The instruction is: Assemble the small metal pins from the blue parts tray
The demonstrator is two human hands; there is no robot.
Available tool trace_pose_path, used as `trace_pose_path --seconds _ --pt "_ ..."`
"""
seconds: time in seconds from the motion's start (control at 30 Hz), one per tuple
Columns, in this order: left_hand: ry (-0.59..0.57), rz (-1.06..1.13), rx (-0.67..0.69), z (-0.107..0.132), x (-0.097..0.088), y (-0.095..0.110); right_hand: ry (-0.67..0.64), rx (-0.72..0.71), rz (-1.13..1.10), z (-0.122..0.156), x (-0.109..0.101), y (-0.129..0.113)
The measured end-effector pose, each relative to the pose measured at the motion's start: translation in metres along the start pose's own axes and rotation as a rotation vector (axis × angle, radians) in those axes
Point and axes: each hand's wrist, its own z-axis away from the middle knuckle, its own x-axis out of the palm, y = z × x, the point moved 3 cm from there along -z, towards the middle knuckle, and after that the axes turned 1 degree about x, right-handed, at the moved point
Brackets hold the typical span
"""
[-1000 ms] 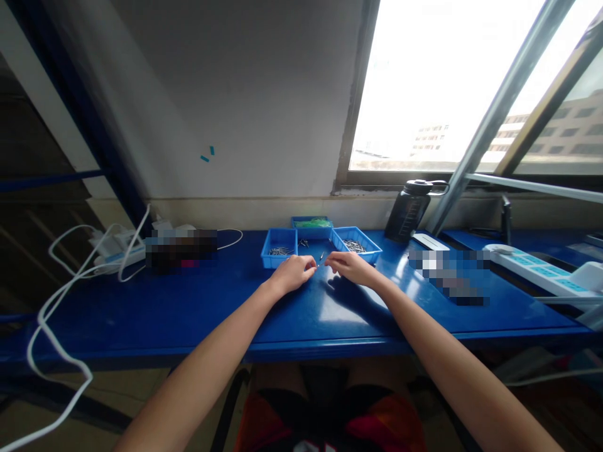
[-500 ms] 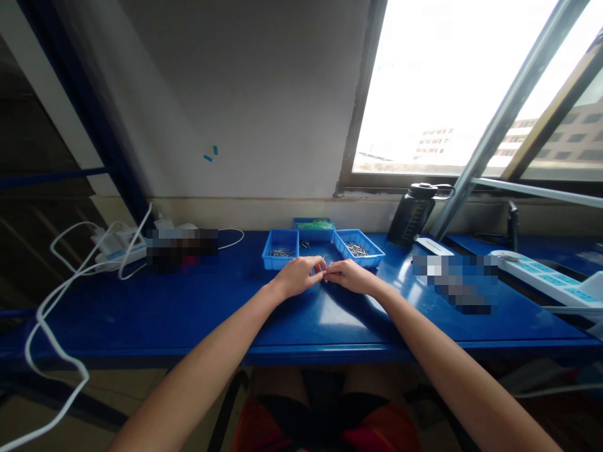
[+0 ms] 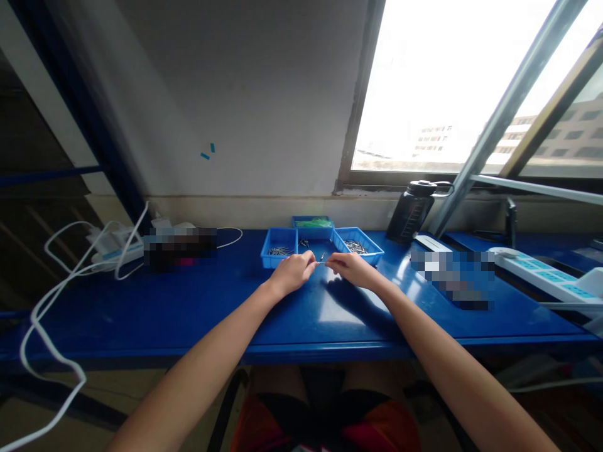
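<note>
My left hand and my right hand face each other above the table, fingertips pinched. A thin, light metal piece spans the small gap between them, one end in each pinch; its exact kind is too small to make out. Just behind it shows another small shiny piece. Beyond my left hand stands a blue bin with slim metal parts in it. A second blue bin, beyond my right hand, holds more metal parts. Several small dark pieces lie between these bins.
At the back, a blue bin contains green material. A black bottle stands by the window. White cables and a power strip are at the left; another power strip lies right. The blue table's front edge runs below my forearms.
My hands were touching at the fingertips and have drawn slightly apart, so the thin metal piece now shows between them. The camera view has shifted a little.
</note>
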Motion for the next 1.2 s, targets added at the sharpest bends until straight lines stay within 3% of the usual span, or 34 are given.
trace_pose_path --seconds 0.3,0.57,1.07,1.2 --pt "-0.11 0.057 0.041 0.002 0.007 0.003 0.051 0.005 0.002 0.002 -0.004 -0.005" --pt "-0.072 -0.008 0.016 0.001 0.004 0.002 -0.03 0.04 -0.011 0.0 0.003 0.005" --pt "-0.072 -0.027 -0.016 0.002 0.002 0.0 -0.076 0.0 -0.012 0.0 0.004 0.004" --pt "-0.08 -0.044 -0.02 0.001 0.004 -0.001 -0.034 -0.007 -0.021 0.0 0.002 0.002"
